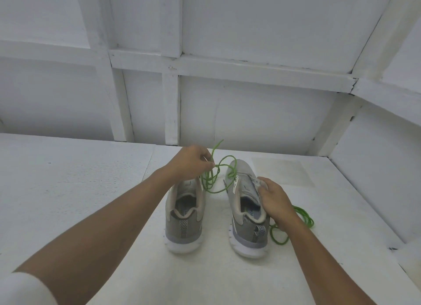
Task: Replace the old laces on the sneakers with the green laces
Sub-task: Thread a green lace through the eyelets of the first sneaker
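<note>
Two grey mesh sneakers with white soles, left sneaker [182, 232] and right sneaker [247, 238], stand heels toward the camera on a white table [79, 191]. Left hand [191, 163] pinches a thin green lace [210, 181] that loops over the right sneaker's toe. Right hand [273, 200] grips that sneaker's tongue edge. A second green lace [305, 216] is coiled on the table just right of it. Insole print reads "FO", the rest unreadable.
</note>
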`<move>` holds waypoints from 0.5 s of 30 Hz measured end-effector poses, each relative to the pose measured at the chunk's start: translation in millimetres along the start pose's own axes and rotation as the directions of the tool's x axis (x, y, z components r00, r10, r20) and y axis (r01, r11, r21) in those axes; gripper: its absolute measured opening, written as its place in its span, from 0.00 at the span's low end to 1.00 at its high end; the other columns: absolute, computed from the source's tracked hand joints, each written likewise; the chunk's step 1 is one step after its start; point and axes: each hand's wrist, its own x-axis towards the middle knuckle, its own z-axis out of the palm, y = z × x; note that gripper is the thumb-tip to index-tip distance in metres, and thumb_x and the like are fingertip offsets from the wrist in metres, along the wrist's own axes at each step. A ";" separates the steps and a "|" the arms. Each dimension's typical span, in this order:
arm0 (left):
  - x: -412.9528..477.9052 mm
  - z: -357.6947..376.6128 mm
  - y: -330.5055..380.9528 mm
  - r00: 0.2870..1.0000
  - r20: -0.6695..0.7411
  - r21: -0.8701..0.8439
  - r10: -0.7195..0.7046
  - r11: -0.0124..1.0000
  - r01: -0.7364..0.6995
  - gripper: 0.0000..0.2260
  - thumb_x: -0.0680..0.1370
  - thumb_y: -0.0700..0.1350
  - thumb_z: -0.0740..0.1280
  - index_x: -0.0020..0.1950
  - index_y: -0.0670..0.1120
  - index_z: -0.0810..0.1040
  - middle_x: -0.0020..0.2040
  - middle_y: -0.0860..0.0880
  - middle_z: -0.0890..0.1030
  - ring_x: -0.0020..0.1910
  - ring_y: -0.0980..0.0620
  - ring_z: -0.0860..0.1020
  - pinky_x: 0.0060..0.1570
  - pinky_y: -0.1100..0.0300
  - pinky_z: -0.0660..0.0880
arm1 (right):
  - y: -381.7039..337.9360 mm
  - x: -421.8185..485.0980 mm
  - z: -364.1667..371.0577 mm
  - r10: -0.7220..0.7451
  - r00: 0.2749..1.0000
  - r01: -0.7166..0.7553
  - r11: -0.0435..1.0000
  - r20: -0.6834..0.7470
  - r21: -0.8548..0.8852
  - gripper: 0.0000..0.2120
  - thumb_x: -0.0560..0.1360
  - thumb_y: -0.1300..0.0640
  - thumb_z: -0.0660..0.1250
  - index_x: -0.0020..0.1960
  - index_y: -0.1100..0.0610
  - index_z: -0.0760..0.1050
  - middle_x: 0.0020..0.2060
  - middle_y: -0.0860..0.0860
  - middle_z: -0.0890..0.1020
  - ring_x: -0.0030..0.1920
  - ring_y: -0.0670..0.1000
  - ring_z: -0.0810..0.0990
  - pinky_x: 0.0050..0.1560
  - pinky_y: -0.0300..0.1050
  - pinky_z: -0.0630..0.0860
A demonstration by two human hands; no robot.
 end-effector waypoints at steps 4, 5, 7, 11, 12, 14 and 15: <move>-1.1 1.3 1.1 1.000 -0.007 -0.004 0.005 1.000 -0.005 0.05 0.75 0.50 0.70 0.47 0.49 0.82 0.42 0.52 0.82 0.44 0.52 0.80 0.46 0.58 0.77 | -23.3 2.5 -5.2 -0.056 0.997 0.054 0.998 -0.048 -0.039 0.20 0.78 0.55 0.63 0.70 0.49 0.69 0.67 0.45 0.72 0.66 0.47 0.71 0.60 0.41 0.66; -1.7 2.3 1.9 1.000 -0.011 -0.005 0.007 1.000 -0.007 0.05 0.75 0.49 0.70 0.46 0.49 0.82 0.42 0.52 0.82 0.44 0.52 0.80 0.45 0.58 0.76 | -34.4 2.3 -5.4 -0.118 0.990 0.117 0.993 -0.078 -0.025 0.18 0.78 0.55 0.64 0.68 0.49 0.73 0.65 0.44 0.74 0.64 0.45 0.71 0.60 0.39 0.66; -3.7 4.3 4.5 1.000 -0.016 -0.008 0.010 1.000 -0.010 0.05 0.75 0.49 0.70 0.46 0.48 0.82 0.41 0.51 0.82 0.43 0.52 0.80 0.43 0.59 0.76 | -58.5 1.0 -1.7 -0.205 0.975 0.207 0.978 -0.089 0.010 0.11 0.78 0.52 0.66 0.59 0.48 0.79 0.57 0.42 0.79 0.56 0.41 0.74 0.58 0.37 0.68; -6.9 8.7 10.1 0.999 -0.023 -0.003 0.042 0.999 -0.042 0.03 0.75 0.48 0.70 0.43 0.50 0.81 0.38 0.53 0.80 0.38 0.56 0.77 0.36 0.64 0.69 | -95.1 5.7 13.8 -0.191 0.981 0.189 0.979 0.018 0.073 0.11 0.76 0.45 0.67 0.53 0.48 0.82 0.50 0.41 0.82 0.55 0.42 0.78 0.52 0.39 0.72; -7.2 10.4 10.8 0.998 -0.024 0.002 0.050 0.999 -0.050 0.03 0.75 0.49 0.70 0.43 0.51 0.80 0.37 0.54 0.80 0.38 0.57 0.76 0.35 0.65 0.68 | -100.5 8.4 16.2 -0.173 0.984 0.169 0.982 0.032 0.085 0.11 0.76 0.45 0.67 0.53 0.49 0.82 0.49 0.42 0.83 0.54 0.43 0.79 0.48 0.38 0.72; -7.2 13.8 10.6 0.998 -0.021 0.001 0.056 0.998 -0.056 0.02 0.75 0.49 0.70 0.43 0.52 0.79 0.38 0.54 0.80 0.40 0.56 0.77 0.37 0.65 0.69 | -107.4 14.9 19.1 -0.144 0.989 0.140 0.984 0.033 0.108 0.10 0.76 0.48 0.67 0.51 0.52 0.83 0.47 0.44 0.83 0.51 0.46 0.80 0.43 0.36 0.72; -7.4 15.2 10.1 0.998 -0.020 0.004 0.056 0.998 -0.056 0.03 0.75 0.49 0.70 0.42 0.53 0.79 0.38 0.55 0.80 0.41 0.55 0.78 0.38 0.63 0.70 | -109.8 17.5 20.4 -0.130 0.991 0.126 0.985 0.029 0.119 0.08 0.76 0.50 0.69 0.50 0.53 0.83 0.46 0.45 0.84 0.51 0.46 0.80 0.43 0.37 0.72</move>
